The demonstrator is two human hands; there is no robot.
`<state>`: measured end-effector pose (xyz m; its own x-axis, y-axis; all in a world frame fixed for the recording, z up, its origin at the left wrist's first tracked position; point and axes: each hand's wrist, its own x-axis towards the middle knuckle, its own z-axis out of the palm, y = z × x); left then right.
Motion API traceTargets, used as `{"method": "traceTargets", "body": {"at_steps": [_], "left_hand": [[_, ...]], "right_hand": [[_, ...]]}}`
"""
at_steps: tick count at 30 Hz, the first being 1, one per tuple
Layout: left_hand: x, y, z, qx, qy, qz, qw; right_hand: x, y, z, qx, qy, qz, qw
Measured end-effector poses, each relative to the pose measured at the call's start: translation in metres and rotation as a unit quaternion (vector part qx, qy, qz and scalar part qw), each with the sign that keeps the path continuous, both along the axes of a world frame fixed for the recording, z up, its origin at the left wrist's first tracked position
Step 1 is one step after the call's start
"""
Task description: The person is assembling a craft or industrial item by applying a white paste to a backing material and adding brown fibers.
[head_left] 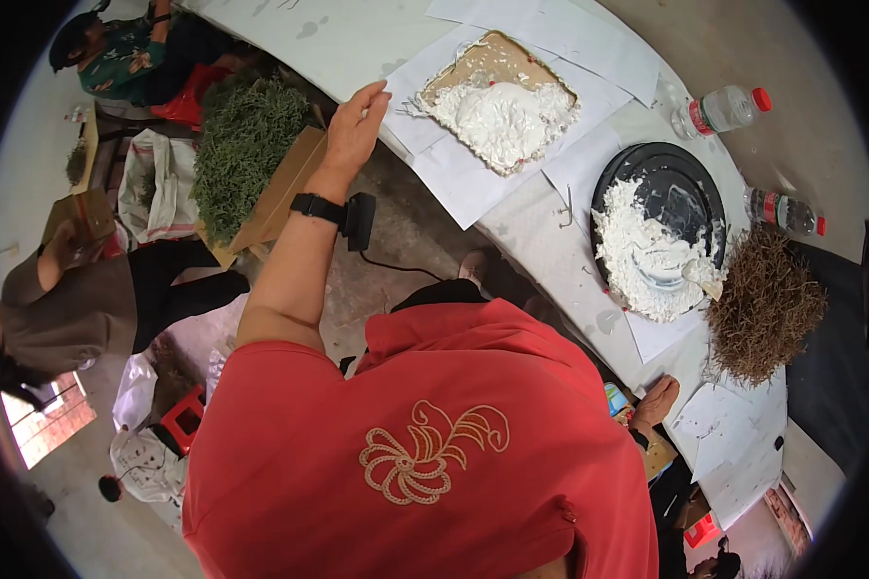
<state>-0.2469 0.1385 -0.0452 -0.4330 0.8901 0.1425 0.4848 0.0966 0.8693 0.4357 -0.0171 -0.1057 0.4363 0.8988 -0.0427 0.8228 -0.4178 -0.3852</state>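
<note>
My left hand (357, 125) is raised at the table's edge, fingers stretched out and holding nothing. Closest to it is a shallow rectangular tray (492, 60) with a brown base, partly covered by a lumpy white paste (500, 118). Farther right, a round black dish (681, 164) holds more white paste, heaped over its near left side and rim. My right hand (656, 401) rests on the table edge at the lower right, fingers extended, with no object visible in it. Black bands circle both wrists, and my right forearm is hidden behind my red shirt.
White paper sheets (570, 39) cover parts of the table. Two clear bottles with red caps (729, 109) (784, 210) and a bundle of brown twigs (768, 304) stand near the black dish. Green plants (246, 145) are piled at the left, where other people work.
</note>
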Motion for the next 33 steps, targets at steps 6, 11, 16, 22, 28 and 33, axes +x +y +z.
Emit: {"method": "traceTargets", "body": {"at_steps": [6,11,16,22,28,33], "left_hand": [[0.006,0.029,0.009,-0.035,0.015,-0.041,0.998],[0.003,0.046,0.007,-0.102,-0.021,-0.034,0.994],[-0.006,0.055,-0.008,-0.130,-0.038,-0.044,0.990],[-0.002,0.061,-0.009,-0.154,-0.049,-0.062,0.985],[0.000,0.064,-0.007,-0.158,-0.078,-0.040,0.983],[0.006,0.057,0.002,-0.158,-0.192,-0.045,0.968]], "right_hand": [[-0.007,0.001,0.006,0.006,0.014,-0.007,1.000],[-0.008,0.002,0.006,0.004,0.012,-0.021,1.000],[-0.009,0.003,0.006,0.011,0.017,-0.015,1.000],[-0.008,0.001,0.004,0.011,0.011,-0.022,1.000],[-0.005,0.001,0.003,0.001,0.008,-0.021,1.000],[-0.011,0.001,0.009,0.013,0.006,-0.016,1.000]]}}
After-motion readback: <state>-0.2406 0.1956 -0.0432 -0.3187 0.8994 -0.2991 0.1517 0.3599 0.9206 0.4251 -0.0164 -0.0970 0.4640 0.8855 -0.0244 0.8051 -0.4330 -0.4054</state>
